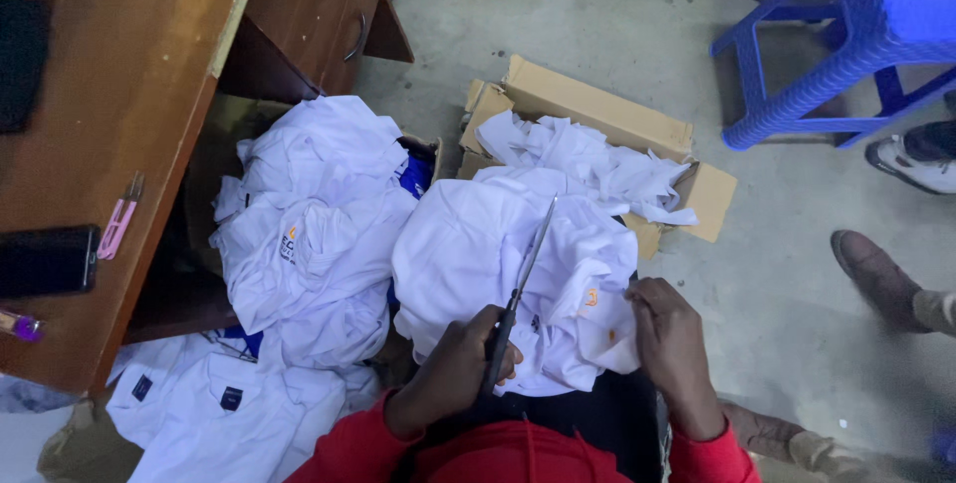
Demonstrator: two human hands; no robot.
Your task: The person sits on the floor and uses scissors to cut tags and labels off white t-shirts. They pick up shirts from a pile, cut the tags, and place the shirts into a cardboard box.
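A white shirt with a small orange emblem lies over my lap. My left hand grips the handles of a pair of scissors, whose closed blades point up and away across the shirt. My right hand pinches the shirt's right edge just beside the orange emblem. Both my sleeves are red.
A heap of white shirts lies at left under a wooden desk, which carries a dark phone and a pink clipper. An open cardboard box holds white scraps. A blue plastic stool and other people's shoes stand at right.
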